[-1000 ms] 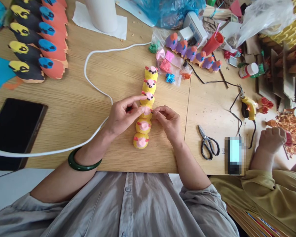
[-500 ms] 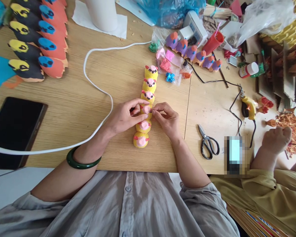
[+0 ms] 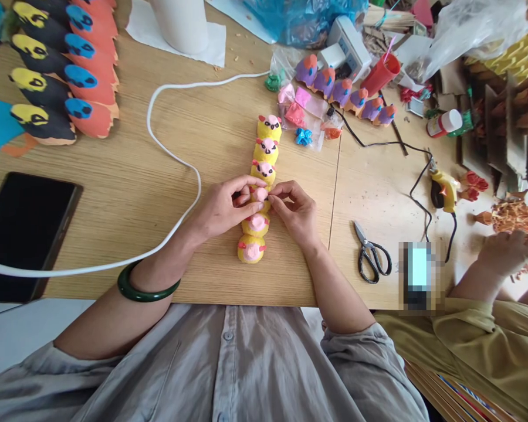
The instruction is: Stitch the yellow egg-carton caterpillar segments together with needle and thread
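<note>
A column of several yellow clay heads (image 3: 254, 225) with pink snouts and red ears runs across the wooden table in front of me. The three farthest have black eye marks. My left hand (image 3: 229, 206) curves over the fourth head from the far end, its thumb and index finger on either side of the pink snout. From the right, my right hand (image 3: 295, 212) pinches at that head's right side, thumb and index fingertip close together; what lies between them is too small to make out.
Scissors (image 3: 372, 252) and a blurred phone-like device lie to the right, near another person's arm (image 3: 484, 269). A white cable (image 3: 198, 176) loops at left beside a black tablet (image 3: 26, 228). Clay packets (image 3: 295, 114) and purple figures (image 3: 343, 92) sit beyond.
My right hand has shifted very slightly left, against the head's edge. The other person's hand at the right has moved a little to the right and opened somewhat.
</note>
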A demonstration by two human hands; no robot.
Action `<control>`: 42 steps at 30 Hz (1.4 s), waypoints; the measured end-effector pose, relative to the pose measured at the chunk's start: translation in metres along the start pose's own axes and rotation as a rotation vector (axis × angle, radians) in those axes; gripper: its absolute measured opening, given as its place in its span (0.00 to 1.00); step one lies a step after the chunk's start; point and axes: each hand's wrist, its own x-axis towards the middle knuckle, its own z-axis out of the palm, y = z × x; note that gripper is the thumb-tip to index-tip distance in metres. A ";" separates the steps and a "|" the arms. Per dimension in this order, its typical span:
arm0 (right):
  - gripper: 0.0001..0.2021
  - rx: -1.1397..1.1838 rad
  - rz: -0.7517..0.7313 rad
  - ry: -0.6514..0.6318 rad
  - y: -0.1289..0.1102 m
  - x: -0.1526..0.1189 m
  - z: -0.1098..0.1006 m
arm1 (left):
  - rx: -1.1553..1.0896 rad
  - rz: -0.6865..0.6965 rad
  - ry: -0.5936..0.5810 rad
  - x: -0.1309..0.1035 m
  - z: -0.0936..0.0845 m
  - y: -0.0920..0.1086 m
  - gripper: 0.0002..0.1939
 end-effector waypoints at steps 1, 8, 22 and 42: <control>0.15 0.010 -0.001 -0.002 0.000 0.000 0.000 | -0.002 0.001 -0.002 0.000 0.000 0.000 0.20; 0.20 0.071 0.033 -0.026 -0.003 0.001 0.000 | 0.010 0.018 0.024 0.000 0.001 -0.003 0.19; 0.23 0.200 0.112 0.057 0.013 0.003 -0.001 | 0.051 0.048 0.052 0.000 0.002 -0.004 0.20; 0.10 0.144 -0.012 0.189 0.030 0.016 0.007 | -0.196 0.050 0.096 0.013 0.003 -0.006 0.29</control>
